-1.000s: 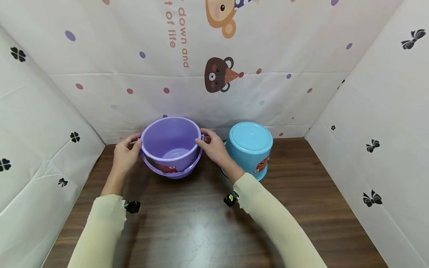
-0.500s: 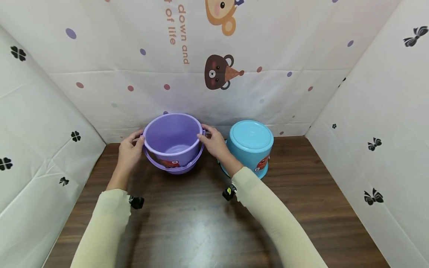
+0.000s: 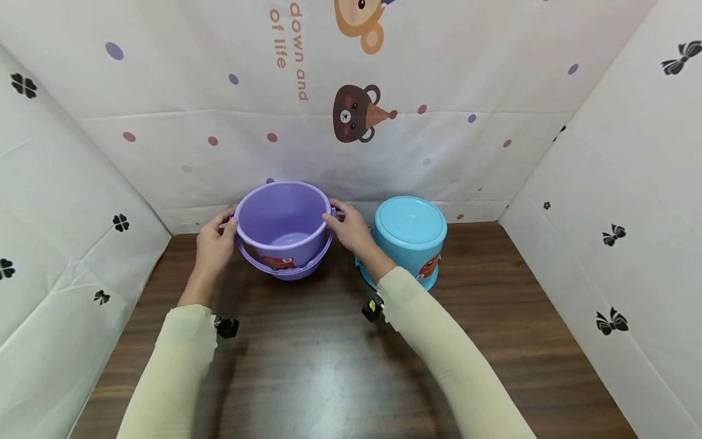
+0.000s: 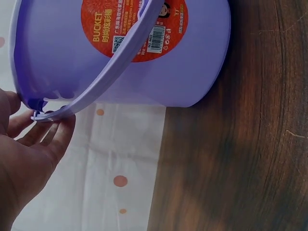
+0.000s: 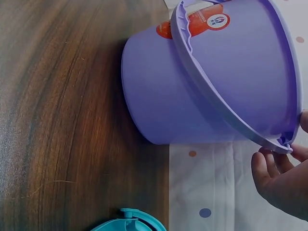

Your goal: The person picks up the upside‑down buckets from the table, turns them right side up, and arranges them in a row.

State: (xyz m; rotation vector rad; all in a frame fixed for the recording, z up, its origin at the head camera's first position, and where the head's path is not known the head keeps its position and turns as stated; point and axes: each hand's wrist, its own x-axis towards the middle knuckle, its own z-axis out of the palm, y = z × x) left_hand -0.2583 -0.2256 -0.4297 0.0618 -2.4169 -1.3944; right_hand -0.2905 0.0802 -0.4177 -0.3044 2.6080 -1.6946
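A purple bucket (image 3: 282, 225) with its mouth up is at the back of the wooden table (image 3: 329, 366). Its handle (image 3: 285, 270) hangs down the front over a red label (image 4: 134, 24). My left hand (image 3: 215, 244) grips the left rim at the handle hinge, thumb on the edge and fingers (image 4: 57, 137) under the hinge. My right hand (image 3: 351, 231) grips the right rim the same way, with its fingers (image 5: 269, 168) below the hinge. Whether the base of the purple bucket (image 5: 202, 96) touches the wood I cannot tell.
A light blue bucket (image 3: 410, 235) stands upside down just right of my right wrist; its edge (image 5: 127, 222) shows in the right wrist view. Printed paper walls (image 3: 439, 146) close in the table at the back and on both sides.
Both hands have carried the purple bucket a little farther back toward the rear wall. The blue bucket has stayed where it was.
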